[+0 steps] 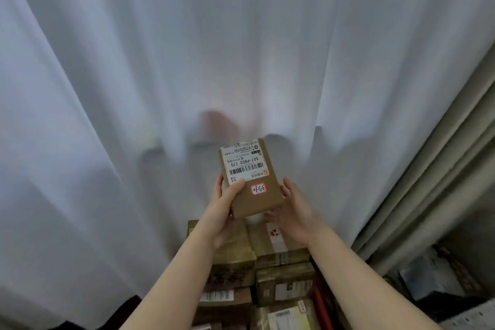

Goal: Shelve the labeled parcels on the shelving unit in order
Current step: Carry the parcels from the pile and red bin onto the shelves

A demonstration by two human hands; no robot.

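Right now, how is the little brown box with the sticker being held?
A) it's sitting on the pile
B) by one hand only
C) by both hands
C: the left hand and the right hand both grip the small brown box, up above the pile of parcels.

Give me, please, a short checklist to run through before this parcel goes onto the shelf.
1. Grip: left hand and right hand both hold the parcel: ok.
2. Order mark: the handwritten sticker faces the camera, upside down: ok.
3. Print: the shipping label shows, bar a corner under the left thumb: ok.
4. Destination: the shelving unit is out of view, only a white curtain ahead: not ok.
5. Target slot free: cannot tell.
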